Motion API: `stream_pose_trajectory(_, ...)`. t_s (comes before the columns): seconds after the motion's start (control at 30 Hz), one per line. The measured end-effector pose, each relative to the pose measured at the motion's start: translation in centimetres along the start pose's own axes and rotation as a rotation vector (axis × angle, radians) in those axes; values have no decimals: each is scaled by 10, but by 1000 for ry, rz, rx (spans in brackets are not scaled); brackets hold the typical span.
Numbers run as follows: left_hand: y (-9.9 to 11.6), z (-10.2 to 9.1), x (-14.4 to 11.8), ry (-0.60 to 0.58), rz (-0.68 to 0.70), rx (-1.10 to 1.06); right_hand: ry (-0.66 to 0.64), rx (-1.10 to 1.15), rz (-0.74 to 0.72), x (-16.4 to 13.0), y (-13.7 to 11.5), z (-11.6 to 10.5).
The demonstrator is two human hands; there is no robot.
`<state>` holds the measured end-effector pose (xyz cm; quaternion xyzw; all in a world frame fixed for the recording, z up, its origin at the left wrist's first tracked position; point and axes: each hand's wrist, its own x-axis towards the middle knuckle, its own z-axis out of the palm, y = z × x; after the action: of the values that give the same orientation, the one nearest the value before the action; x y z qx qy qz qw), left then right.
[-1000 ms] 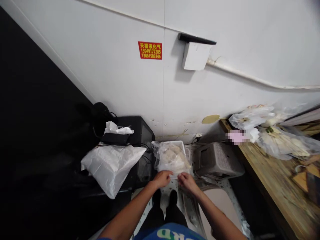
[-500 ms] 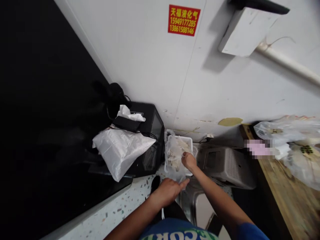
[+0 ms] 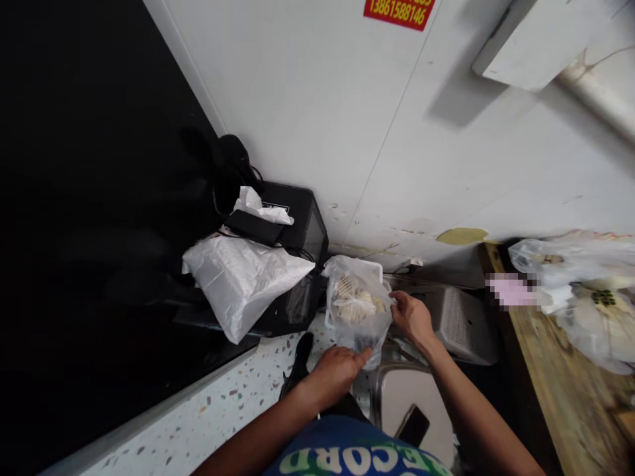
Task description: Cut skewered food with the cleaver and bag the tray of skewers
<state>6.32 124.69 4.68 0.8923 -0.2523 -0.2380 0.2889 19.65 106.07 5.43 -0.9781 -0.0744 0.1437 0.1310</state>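
Clear, crinkled plastic bag (image 3: 358, 311) holding pale, lumpy food pieces, seated in a white plastic basket (image 3: 373, 270) low by the foot of the white wall (image 3: 317, 119): your two hands have it between them. Your left hand (image 3: 333, 375) pinches the bag's lower edge with thumb and forefinger; your right hand (image 3: 413, 318) closes on its right side near the top. Judged step: taking hold of the bag where it sits in the basket, the lift not yet made. Next move calls for a firm gather of the loose film at the mouth, so the contents do not spill. Adjacent items: black box-shaped appliance (image 3: 297, 231) to the left, touching or nearly so; white plastic sack (image 3: 241, 281) draped over it; grey plastic crate (image 3: 459, 317) to the right; wooden bench (image 3: 560, 390) bearing further clear bags (image 3: 580, 277); speckled terrazzo floor (image 3: 223, 410).
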Motion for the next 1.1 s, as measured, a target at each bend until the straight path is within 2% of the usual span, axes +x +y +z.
stream_pose_trajectory(0.2, 10, -21, 7, 75, 46, -135, 90, 71, 40, 5, 13, -5)
stream_pose_trajectory(0.33, 13, -32, 8, 79, 70, -122, 109, 84, 70, 5, 15, -6)
stream_pose_trajectory(0.5, 19, -21, -1, 36, 62, -97, 75, 100, 44, -5, 2, -5)
stream_pose_trajectory(0.67, 24, -9, -7, 20, 135, -121, 39, 121, 38, -15, -7, -2)
stream_pose_trajectory(0.77, 22, -14, -7, 28, 107, -132, 51, 140, 54, -14, 0, -4)
stream_pose_trajectory(0.93, 16, -32, -4, 116, 70, -163, 115, 185, 109, -7, 17, -12)
stream_pose_trajectory(1.1, 16, -40, -6, 127, 81, -131, 156, 258, 90, -3, 19, -9)
